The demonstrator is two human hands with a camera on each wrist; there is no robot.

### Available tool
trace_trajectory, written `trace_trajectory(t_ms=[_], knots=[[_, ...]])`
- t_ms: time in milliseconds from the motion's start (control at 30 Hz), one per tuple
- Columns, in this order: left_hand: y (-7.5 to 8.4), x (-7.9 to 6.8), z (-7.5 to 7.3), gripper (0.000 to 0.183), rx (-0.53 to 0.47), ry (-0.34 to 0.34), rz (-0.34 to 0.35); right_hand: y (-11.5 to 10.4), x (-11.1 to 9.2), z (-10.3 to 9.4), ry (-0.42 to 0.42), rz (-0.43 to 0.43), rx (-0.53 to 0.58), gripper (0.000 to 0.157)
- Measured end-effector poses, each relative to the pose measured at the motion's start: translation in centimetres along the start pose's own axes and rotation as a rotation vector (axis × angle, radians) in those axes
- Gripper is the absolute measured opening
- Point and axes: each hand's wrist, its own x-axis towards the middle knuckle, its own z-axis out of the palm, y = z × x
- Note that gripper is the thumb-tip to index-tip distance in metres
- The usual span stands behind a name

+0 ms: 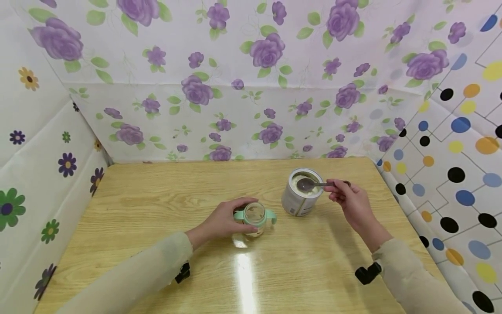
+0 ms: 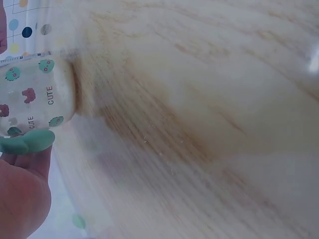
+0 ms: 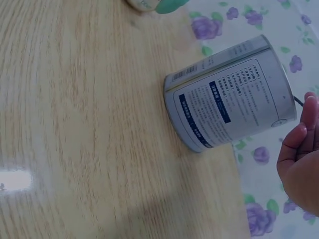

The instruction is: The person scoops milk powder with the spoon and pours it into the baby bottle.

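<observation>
Near the middle of the table stands a clear baby bottle [image 1: 255,213] without a lid, with mint-green handles and printed "CUTE" figures [image 2: 30,94]. My left hand [image 1: 224,219] grips it from the left, thumb in front and fingers behind, around one handle [image 2: 30,142]. To its right is an open white can [image 1: 295,203] of pale powder [image 1: 299,178], with printed text on its side [image 3: 229,99]. My right hand [image 1: 351,201] pinches the handle of a metal spoon [image 1: 305,185]. The spoon's bowl lies over the powder, within the can's mouth.
The wooden table [image 1: 157,187] reaches a purple-flowered cloth [image 1: 235,109] at the back. Dotted cloth [image 1: 455,174] hangs on the right and flowered cloth [image 1: 35,174] on the left. Black wrist devices [image 1: 368,273] sit at both sleeves.
</observation>
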Motion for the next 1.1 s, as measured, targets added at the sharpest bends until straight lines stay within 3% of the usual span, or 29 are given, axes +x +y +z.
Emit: trace_trajectory(t_ms=[267,533,667,833,1100], knots=[[1.6,1.3,-2.3,0.083,-0.001,-0.046,0.042,0.4,0.1,-0.3,0.004,-0.021,-0.017,0.032],[4.4,5.9,-4.5,0.088,0.103,-0.091,0.085,0.4,0.0,-0.3,0.013,-0.036,-0.042,0.033],[5.0,8.5,-4.4,0.092,0.149,-0.156,0.078,0.2,-0.2,-0.1,0.022,-0.047,-0.073,0.038],[5.4,11.2,-3.4,0.097,0.137,-0.247,0.059,-0.1,-0.4,0.1,0.033,-0.079,-0.158,0.043],[4.8,13.5,-1.3,0.102,0.096,-0.304,0.040,-0.6,-0.5,0.4,0.042,-0.150,-0.365,0.043]])
